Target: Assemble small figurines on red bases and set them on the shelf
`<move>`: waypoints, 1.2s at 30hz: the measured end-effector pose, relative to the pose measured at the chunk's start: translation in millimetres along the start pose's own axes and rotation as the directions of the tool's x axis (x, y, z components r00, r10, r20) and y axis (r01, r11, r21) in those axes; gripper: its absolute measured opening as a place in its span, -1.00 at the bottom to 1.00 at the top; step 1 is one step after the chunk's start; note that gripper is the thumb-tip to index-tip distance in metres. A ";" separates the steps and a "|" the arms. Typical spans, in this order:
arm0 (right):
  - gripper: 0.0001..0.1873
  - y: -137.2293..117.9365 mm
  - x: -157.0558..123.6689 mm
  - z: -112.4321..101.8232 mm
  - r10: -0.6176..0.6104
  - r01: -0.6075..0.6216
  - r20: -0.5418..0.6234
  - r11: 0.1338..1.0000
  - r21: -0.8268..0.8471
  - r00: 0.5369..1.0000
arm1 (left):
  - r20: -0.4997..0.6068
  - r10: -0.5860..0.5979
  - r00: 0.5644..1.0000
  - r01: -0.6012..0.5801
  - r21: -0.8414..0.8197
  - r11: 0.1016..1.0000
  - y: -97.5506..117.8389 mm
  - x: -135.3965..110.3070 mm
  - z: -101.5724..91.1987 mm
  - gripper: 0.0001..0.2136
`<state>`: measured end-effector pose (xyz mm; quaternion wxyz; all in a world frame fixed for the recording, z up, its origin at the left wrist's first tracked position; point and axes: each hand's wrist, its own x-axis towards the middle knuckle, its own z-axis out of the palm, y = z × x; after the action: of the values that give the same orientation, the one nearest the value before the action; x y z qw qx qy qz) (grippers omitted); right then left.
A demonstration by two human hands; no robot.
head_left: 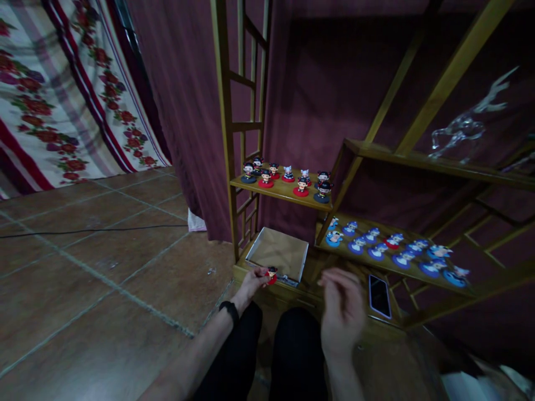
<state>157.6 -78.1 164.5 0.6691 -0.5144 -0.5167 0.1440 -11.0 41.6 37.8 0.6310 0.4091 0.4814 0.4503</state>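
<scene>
My left hand (252, 283) pinches a small figurine (272, 274) with black hair and a red base, just over the near edge of a shallow cardboard box (276, 248). On the right, my right hand (343, 301) hovers between that box and a phone; motion blurs its fingers, so their grip cannot be made out. Similar figurines on red and dark bases, such as a red-based figurine (266, 178), stand in two rows on the small upper shelf (284, 192).
Blue and purple figurines (378, 250) fill a lower shelf on the right. A phone (379, 296) lies below them. A clear glass deer (463, 131) occupies a higher shelf. The wooden post (223, 111) rises at left, and a thin cable (92, 230) crosses the tiled floor.
</scene>
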 end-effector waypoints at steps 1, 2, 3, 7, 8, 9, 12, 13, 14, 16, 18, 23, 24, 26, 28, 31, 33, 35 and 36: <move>-0.77 14.9 -1.5 9.2 0.067 -0.068 0.030 0.998 0.011 0.997 | 0.000 0.001 1.000 -0.001 0.012 1.000 0.9 -0.9 0.3 -0.64; -0.79 32.5 -4.3 19.6 0.154 -0.156 0.065 0.987 0.025 0.986 | 0.006 0.003 1.000 -0.003 0.024 1.000 1.6 -1.7 0.6 -0.65; -0.80 51.8 -8.4 30.3 0.260 -0.265 0.105 0.963 0.045 0.960 | 0.013 0.006 1.000 -0.006 0.031 1.000 2.1 -2.5 0.8 -0.66; -0.69 120.0 -28.4 65.1 0.487 -0.517 0.228 0.852 0.089 0.843 | 0.050 0.014 0.999 -0.015 0.020 1.000 1.4 -4.1 1.5 -0.68; -0.65 130.0 -31.6 70.4 0.494 -0.536 0.266 0.837 0.112 0.828 | 0.061 0.015 0.998 -0.016 0.015 1.000 1.0 -4.1 1.8 -0.68; -0.62 136.8 -33.4 74.5 0.498 -0.555 0.306 0.820 0.138 0.812 | 0.075 0.015 0.997 -0.016 0.012 1.000 0.5 -4.0 2.0 -0.69; -0.60 144.2 -33.4 82.1 0.516 -0.608 0.383 0.775 0.174 0.766 | 0.122 0.023 0.992 -0.024 0.004 1.000 -0.1 -3.7 2.3 -0.70; -0.60 144.9 -32.7 83.8 0.531 -0.631 0.405 0.757 0.168 0.745 | 0.134 0.026 0.991 -0.026 0.003 1.000 -0.1 -3.6 2.3 -0.71; -0.60 145.7 -32.1 85.4 0.546 -0.654 0.427 0.740 0.158 0.721 | 0.145 0.027 0.989 -0.028 0.006 1.000 0.0 -3.6 2.3 -0.71; -0.59 148.2 -32.0 88.1 0.571 -0.691 0.460 0.709 0.140 0.680 | 0.163 0.025 0.986 -0.029 0.018 0.999 0.4 -3.5 2.2 -0.73; -0.59 151.6 -32.7 90.1 0.584 -0.706 0.468 0.696 0.133 0.663 | 0.171 0.018 0.985 -0.024 0.032 0.999 0.7 -3.3 2.2 -0.73; -0.59 156.8 -33.2 91.6 0.588 -0.692 0.438 0.711 0.120 0.680 | 0.175 -0.002 0.985 -0.008 0.060 0.998 -0.6 -1.6 2.0 -0.71; -0.59 157.1 -33.0 91.5 0.587 -0.691 0.438 0.714 0.116 0.681 | 0.175 -0.002 0.985 -0.009 0.064 0.998 -1.0 -1.2 1.7 -0.70; -0.59 157.4 -32.6 91.4 0.587 -0.691 0.442 0.714 0.113 0.678 | 0.179 0.000 0.984 -0.012 0.065 0.998 -1.7 -0.6 1.2 -0.70; -0.59 157.9 -32.6 91.6 0.587 -0.692 0.444 0.713 0.113 0.677 | 0.191 0.001 0.982 -0.014 0.062 0.998 -1.7 -0.6 0.8 -0.70; -0.59 158.7 -33.1 92.1 0.586 -0.691 0.438 0.712 0.124 0.682 | 0.190 0.004 0.982 -0.016 0.058 0.998 -0.4 -1.4 0.9 -0.71; -0.59 158.6 -33.2 92.0 0.583 -0.694 0.442 0.706 0.140 0.682 | 0.192 0.005 0.981 -0.016 0.054 0.998 0.9 -2.3 1.3 -0.70; -0.59 157.9 -33.1 91.5 0.579 -0.697 0.447 0.699 0.158 0.682 | 0.198 0.001 0.980 -0.011 0.049 0.999 2.2 -3.3 1.6 -0.69; -0.59 157.4 -33.0 91.0 0.579 -0.699 0.449 0.696 0.164 0.681 | 0.203 -0.004 0.979 -0.006 0.047 0.999 2.7 -3.7 1.7 -0.68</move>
<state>120.5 14.7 9.1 0.5411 -0.5110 -0.3841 0.5464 -10.3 38.6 41.6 0.6667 0.4680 0.4250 0.3949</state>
